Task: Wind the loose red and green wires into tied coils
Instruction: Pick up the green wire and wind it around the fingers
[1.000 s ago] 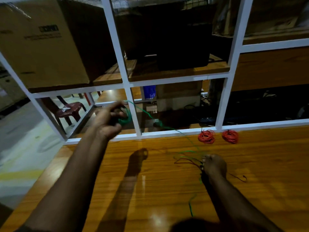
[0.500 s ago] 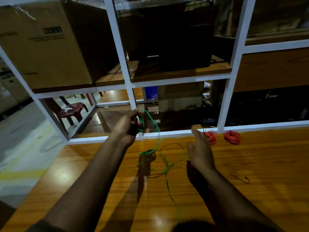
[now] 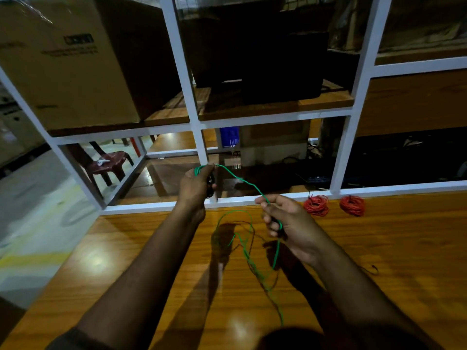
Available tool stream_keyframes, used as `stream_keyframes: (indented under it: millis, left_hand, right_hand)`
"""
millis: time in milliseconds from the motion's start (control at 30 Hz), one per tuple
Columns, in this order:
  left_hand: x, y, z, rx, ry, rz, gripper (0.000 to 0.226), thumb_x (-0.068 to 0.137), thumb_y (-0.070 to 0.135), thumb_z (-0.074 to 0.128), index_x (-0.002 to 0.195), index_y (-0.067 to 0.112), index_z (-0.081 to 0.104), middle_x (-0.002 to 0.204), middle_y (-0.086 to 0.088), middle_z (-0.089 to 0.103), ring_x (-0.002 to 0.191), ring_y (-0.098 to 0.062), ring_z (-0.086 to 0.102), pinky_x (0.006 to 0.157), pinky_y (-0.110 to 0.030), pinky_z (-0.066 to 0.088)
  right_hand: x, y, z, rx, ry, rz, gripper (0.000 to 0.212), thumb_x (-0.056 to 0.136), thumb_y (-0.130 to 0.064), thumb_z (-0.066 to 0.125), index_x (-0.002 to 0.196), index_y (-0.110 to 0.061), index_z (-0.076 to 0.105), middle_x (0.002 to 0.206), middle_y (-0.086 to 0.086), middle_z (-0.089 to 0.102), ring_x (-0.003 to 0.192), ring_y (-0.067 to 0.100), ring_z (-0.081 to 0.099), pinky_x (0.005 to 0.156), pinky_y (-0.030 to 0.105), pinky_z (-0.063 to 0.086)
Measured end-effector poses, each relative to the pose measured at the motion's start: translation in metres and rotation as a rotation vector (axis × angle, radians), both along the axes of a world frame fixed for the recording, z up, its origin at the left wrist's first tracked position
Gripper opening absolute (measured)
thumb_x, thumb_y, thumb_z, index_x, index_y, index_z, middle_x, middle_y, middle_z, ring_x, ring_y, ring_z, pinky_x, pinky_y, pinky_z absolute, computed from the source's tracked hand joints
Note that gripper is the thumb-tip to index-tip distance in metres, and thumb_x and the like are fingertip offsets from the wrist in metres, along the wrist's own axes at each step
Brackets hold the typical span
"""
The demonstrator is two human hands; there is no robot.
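The left hand (image 3: 195,183) gripped the green wire (image 3: 249,184) coil while the right hand (image 3: 285,221) pinched its loose run taut for winding, beside the red coils (image 3: 316,205).

Glossy wooden table (image 3: 391,248) carries 2 red wire coils (image 3: 316,205) (image 3: 352,205) (near its far edge) and loose green wire (image 3: 249,258).

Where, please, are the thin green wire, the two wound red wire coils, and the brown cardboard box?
thin green wire (image 3: 242,181): head view, taut span between the hands.
left red wire coil (image 3: 316,205): head view, its windings.
right red wire coil (image 3: 352,205): head view, its windings.
brown cardboard box (image 3: 68,66): head view, front face.
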State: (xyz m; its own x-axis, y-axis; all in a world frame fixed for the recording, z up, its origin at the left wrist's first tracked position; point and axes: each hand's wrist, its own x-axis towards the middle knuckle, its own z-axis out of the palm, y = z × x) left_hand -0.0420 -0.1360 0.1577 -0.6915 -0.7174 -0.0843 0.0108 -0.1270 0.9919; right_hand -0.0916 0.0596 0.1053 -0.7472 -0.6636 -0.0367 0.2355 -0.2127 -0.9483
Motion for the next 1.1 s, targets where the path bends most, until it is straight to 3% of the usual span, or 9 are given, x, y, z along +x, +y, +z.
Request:
stream_keyframes:
  millis: [233,367,467,600,767,867,933,1033,1100]
  left_hand:
    - [0.007,-0.015,-0.007,-0.054,-0.071,0.039,0.024,0.099,0.031,0.058,0.112,0.011,0.06,0.087,-0.008,0.055,0.069,-0.016,0.05,0.061,-0.028,0.042]
    - [0.011,-0.005,-0.014,-0.181,-0.246,-0.274,0.029,0.104,0.036,0.048,0.102,0.012,0.062,0.079,-0.005,0.055,0.065,-0.016,0.048,0.059,-0.03,0.04]
    - [0.017,0.018,-0.02,0.058,-0.282,-0.617,0.031,0.104,0.034,0.045,0.078,0.017,0.053,0.059,0.005,0.039,0.049,-0.01,0.035,0.049,-0.023,0.036]
    - [0.027,0.027,-0.013,0.653,0.1,-0.73,0.035,0.101,0.034,0.046,0.07,0.019,0.051,0.052,0.011,0.031,0.039,-0.003,0.028,0.05,-0.019,0.036]
    - [0.018,0.025,0.003,0.752,0.5,-0.472,0.023,0.1,0.016,0.043,0.078,0.015,0.051,0.064,0.005,0.046,0.055,-0.006,0.048,0.07,-0.026,0.055]
    - [0.01,0.033,0.01,0.65,0.615,-0.412,0.018,0.104,0.016,0.038,0.102,0.007,0.054,0.106,-0.012,0.069,0.105,-0.024,0.07,0.083,-0.035,0.059]
    - [0.006,0.034,0.012,0.429,0.563,-0.374,0.036,0.108,0.02,0.03,0.122,0.0,0.056,0.123,-0.011,0.07,0.116,-0.013,0.066,0.083,-0.023,0.056]
    - [0.004,0.026,-0.003,-0.297,0.276,-0.267,0.043,0.111,0.025,0.024,0.124,0.012,0.063,0.129,0.002,0.065,0.11,0.007,0.059,0.08,-0.016,0.053]
    - [0.004,0.022,-0.019,-0.804,0.081,-0.284,0.031,0.11,0.027,0.031,0.103,0.027,0.061,0.105,0.006,0.066,0.096,0.007,0.059,0.078,-0.026,0.05]
  right_hand:
    - [-0.013,0.013,-0.005,0.06,0.192,-0.236,0.027,0.085,-0.021,0.075,0.105,-0.013,0.057,0.082,-0.002,0.06,0.06,0.001,0.052,0.051,0.015,0.04]
    - [-0.022,0.002,-0.015,0.086,0.234,-0.507,0.006,0.098,-0.022,0.062,0.094,-0.019,0.061,0.087,0.006,0.069,0.056,0.01,0.042,0.048,0.024,0.033]
    - [-0.032,-0.003,-0.014,0.042,0.186,-0.588,0.012,0.104,-0.02,0.049,0.097,-0.017,0.059,0.082,0.0,0.071,0.05,0.006,0.038,0.044,0.019,0.03]
    - [-0.058,0.001,-0.036,0.172,0.093,-0.65,0.015,0.104,-0.013,0.043,0.107,-0.012,0.058,0.077,0.002,0.062,0.059,0.009,0.045,0.052,0.023,0.033]
    - [-0.038,-0.001,-0.054,0.295,0.066,-0.468,0.026,0.099,-0.034,0.059,0.102,-0.009,0.057,0.071,0.002,0.054,0.059,0.015,0.048,0.048,0.025,0.038]
    - [-0.003,-0.012,-0.045,0.477,0.264,-0.356,0.034,0.104,-0.042,0.044,0.088,-0.016,0.058,0.071,0.0,0.051,0.064,0.017,0.045,0.056,0.03,0.034]
    - [0.012,-0.015,-0.036,0.569,0.448,-0.203,0.037,0.106,-0.042,0.039,0.08,-0.022,0.056,0.065,-0.005,0.048,0.059,0.012,0.043,0.056,0.03,0.032]
    - [0.022,-0.012,-0.016,0.562,0.633,-0.043,0.036,0.105,-0.043,0.042,0.076,-0.024,0.053,0.06,-0.01,0.045,0.052,0.002,0.04,0.054,0.026,0.032]
    - [0.021,-0.008,0.001,0.48,0.711,-0.112,0.031,0.103,-0.039,0.05,0.076,-0.023,0.054,0.06,-0.01,0.046,0.052,0.0,0.042,0.05,0.02,0.029]
